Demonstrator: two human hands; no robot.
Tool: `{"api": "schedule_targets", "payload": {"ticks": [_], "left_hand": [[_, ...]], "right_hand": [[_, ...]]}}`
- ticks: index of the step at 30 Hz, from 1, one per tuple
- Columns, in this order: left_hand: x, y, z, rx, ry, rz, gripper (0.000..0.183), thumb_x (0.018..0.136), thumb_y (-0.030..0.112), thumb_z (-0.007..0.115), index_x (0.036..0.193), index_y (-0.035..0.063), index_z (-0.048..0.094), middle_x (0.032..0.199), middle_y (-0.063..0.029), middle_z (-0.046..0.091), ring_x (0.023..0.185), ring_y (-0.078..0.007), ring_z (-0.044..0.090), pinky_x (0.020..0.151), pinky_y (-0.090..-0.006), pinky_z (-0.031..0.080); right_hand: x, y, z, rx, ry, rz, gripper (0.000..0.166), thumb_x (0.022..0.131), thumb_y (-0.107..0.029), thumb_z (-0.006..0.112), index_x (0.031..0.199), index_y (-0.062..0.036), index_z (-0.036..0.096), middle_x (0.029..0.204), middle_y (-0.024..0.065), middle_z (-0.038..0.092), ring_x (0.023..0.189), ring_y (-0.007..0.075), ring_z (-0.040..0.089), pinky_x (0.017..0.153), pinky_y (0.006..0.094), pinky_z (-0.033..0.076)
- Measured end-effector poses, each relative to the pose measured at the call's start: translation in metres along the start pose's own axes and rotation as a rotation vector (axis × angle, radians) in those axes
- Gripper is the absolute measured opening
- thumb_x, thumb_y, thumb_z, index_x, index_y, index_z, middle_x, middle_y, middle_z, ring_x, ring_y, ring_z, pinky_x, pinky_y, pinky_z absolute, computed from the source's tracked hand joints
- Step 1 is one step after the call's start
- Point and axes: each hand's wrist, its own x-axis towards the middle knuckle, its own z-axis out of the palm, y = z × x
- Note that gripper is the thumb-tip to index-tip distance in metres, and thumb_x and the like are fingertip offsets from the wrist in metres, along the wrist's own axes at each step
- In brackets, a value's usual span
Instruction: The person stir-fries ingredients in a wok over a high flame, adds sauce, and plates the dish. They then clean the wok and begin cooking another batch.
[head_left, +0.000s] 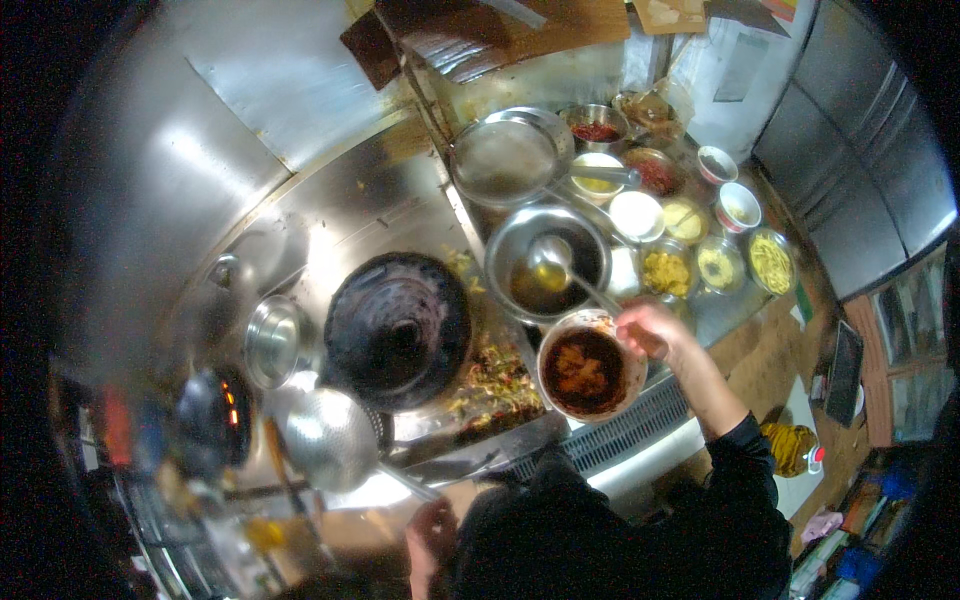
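Note:
My right hand (646, 330) grips the handle of a metal ladle (551, 264), whose bowl holds yellowish liquid over a steel basin (495, 259) of dark oil. Below that hand stands a white tub (546, 397) with dark red-brown sauce. My left hand (433, 531) is closed round the handle of a perforated metal strainer (331, 439), which hangs left of it, over the stove's front edge. A blackened wok (399, 330) sits on the steel stove between the strainer and the basin, with no food visible in it.
Food scraps (495, 382) lie on the stove right of the wok. A metal bowl (276, 341) stands at its left. Behind the basin are a large sieve (514, 157) and several seasoning bowls (666, 268). An oil jug (787, 450) stands at right. Another dark wok (214, 420) is at far left.

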Motion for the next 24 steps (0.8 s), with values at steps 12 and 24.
{"api": "schedule_targets", "payload": {"ticks": [12, 24], "left_hand": [[-0.032, -0.053, -0.052, -0.043, 0.074, -0.014, 0.022, 0.074, -0.002, 0.055, 0.096, 0.0010, 0.058, 0.077, -0.0109, 0.061, 0.063, -0.0133, 0.058, 0.056, -0.0254, 0.047], [-0.114, -0.165, -0.180, 0.029, 0.207, 0.276, 0.012, 0.074, 0.001, 0.054, 0.085, 0.0025, 0.057, 0.079, -0.0159, 0.058, 0.069, -0.0304, 0.059, 0.060, -0.0346, 0.047]], "right_hand": [[-0.024, 0.003, 0.026, 0.849, -0.451, 0.215, 0.027, 0.079, -0.011, 0.044, 0.091, 0.0134, 0.042, 0.060, 0.0028, 0.045, 0.045, 0.0107, 0.046, 0.035, 0.0198, 0.037], [-0.098, 0.041, 0.144, 0.453, -0.063, -0.529, 0.030, 0.079, -0.011, 0.051, 0.099, 0.0078, 0.042, 0.063, -0.0010, 0.050, 0.050, 0.0078, 0.048, 0.047, 0.0219, 0.044]]}}
